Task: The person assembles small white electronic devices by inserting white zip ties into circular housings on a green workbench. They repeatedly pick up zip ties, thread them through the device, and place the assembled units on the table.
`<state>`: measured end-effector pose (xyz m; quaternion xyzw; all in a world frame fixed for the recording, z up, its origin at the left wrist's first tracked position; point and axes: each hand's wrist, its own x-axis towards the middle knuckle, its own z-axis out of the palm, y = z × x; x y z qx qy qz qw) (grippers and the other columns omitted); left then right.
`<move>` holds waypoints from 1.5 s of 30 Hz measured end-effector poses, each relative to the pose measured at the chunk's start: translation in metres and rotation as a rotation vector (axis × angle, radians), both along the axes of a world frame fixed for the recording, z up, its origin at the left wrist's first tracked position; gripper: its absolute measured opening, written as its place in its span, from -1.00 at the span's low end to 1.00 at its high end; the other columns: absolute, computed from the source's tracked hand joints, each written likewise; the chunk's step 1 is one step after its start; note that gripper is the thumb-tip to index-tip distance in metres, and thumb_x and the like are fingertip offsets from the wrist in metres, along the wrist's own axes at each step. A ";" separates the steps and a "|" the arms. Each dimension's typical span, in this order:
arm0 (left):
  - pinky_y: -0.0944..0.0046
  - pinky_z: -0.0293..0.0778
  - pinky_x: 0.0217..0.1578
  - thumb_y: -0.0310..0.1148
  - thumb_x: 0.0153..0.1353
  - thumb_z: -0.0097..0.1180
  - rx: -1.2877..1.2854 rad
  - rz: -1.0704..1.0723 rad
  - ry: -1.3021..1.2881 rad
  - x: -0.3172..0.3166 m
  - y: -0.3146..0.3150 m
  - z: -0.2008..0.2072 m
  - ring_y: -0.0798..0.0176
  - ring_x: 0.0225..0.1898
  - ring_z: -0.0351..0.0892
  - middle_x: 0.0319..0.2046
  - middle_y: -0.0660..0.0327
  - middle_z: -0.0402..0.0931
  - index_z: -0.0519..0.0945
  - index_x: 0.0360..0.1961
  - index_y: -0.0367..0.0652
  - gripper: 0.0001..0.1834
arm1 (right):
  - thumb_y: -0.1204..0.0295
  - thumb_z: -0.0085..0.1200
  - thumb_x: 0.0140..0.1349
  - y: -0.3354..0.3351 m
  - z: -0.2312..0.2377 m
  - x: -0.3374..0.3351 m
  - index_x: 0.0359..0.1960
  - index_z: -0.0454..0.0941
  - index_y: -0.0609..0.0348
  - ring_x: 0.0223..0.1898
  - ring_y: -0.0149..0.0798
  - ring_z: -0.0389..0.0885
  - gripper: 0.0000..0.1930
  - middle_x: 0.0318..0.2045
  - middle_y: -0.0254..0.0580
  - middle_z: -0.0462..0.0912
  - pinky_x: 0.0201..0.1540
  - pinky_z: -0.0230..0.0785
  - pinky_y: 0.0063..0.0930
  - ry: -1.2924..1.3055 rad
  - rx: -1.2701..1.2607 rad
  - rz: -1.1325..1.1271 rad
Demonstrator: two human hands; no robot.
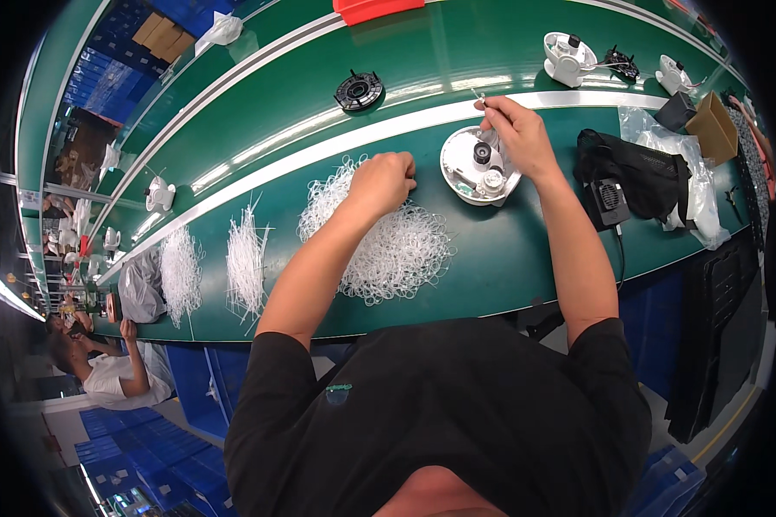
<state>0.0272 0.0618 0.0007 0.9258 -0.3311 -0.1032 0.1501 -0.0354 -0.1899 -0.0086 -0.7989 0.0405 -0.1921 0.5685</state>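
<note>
A white domed camera housing (459, 178) rests on the green bench, its inner side up, showing a black lens and a small round white part. Just above its upper right edge, my right hand (522, 138) pinches the end of a thin wire (478, 94) between thumb and forefinger. My left hand (383, 183) hovers at the upper edge of a heap of looped white zip ties (397, 258), left of the housing. Its fingers are curled closed, and whatever they hold is hidden.
Straight white zip ties (246, 263) and another white heap (181, 271) lie to the left. Beyond the pale rail, a black ring-shaped part (359, 90) and white camera units (567, 62) sit on the green conveyor. A black bag (629, 172) lies right. Another person (121, 375) sits far left.
</note>
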 end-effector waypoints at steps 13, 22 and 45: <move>0.14 0.50 -0.25 -0.49 0.21 0.15 -0.194 -0.002 0.148 0.015 0.004 -0.008 0.10 -0.36 0.61 -0.43 0.12 0.60 0.56 0.04 -0.28 -0.65 | 0.41 0.00 0.37 -0.002 0.002 -0.003 -0.07 0.64 0.28 -0.35 -0.48 0.57 -0.76 -0.45 -0.32 0.65 -0.24 0.38 -0.55 -0.016 -0.027 0.034; 0.41 0.46 -0.30 -0.47 0.37 0.05 -0.751 0.105 0.825 0.028 0.002 0.021 0.44 -0.35 0.47 -0.34 0.32 0.45 0.50 0.15 -0.32 -0.65 | 0.43 -0.01 0.37 -0.002 0.009 -0.004 -0.08 0.62 0.31 -0.32 -0.42 0.64 -0.76 -0.39 -0.24 0.69 -0.20 0.44 -0.49 0.037 -0.074 0.094; 0.45 0.30 -0.56 -0.51 0.24 0.04 -0.902 0.226 0.821 0.016 -0.016 0.031 0.46 -0.57 0.37 -0.51 0.31 0.46 0.54 -0.15 -0.24 -0.84 | 0.40 0.02 0.31 0.002 0.012 0.001 -0.14 0.65 0.23 -0.41 -0.29 0.65 -0.77 -0.47 -0.15 0.68 -0.27 0.46 -0.39 0.027 -0.205 0.120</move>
